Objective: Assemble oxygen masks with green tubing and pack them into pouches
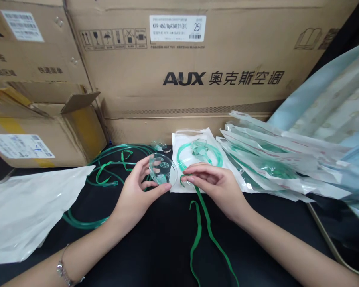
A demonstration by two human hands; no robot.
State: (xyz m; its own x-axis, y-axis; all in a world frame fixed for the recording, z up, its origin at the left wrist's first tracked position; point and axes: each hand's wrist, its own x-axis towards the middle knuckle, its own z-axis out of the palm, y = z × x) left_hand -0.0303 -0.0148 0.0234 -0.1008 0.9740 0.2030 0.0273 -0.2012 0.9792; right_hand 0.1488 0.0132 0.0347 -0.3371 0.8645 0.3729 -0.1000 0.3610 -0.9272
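Nearest to us, at 6 o'clock, the green strap point(208, 229) runs in loose curves over the black counter point(155, 255). At 7 o'clock we note a bracelet point(66, 272) on the left wrist. At 9 o'clock an opened white pouch point(26, 207) lies flat.

At the centre, the left hand point(134, 193) grasps the clear mask point(163, 170) by its rim, thumb below and fingers behind, and holds it tilted just above the counter. The right hand point(219, 185), at 3 o'clock of the mask, pinches the strap's upper end, just beside the mask's edge.

Beyond the hands, green tubing point(107, 165) coils at 10 o'clock. A sealed pouch point(179, 143) lies at 12 o'clock, and a fanned stack of pouches point(266, 163) lies at 2 o'clock. Farthest, the cardboard boxes point(197, 95) form a wall along the back.
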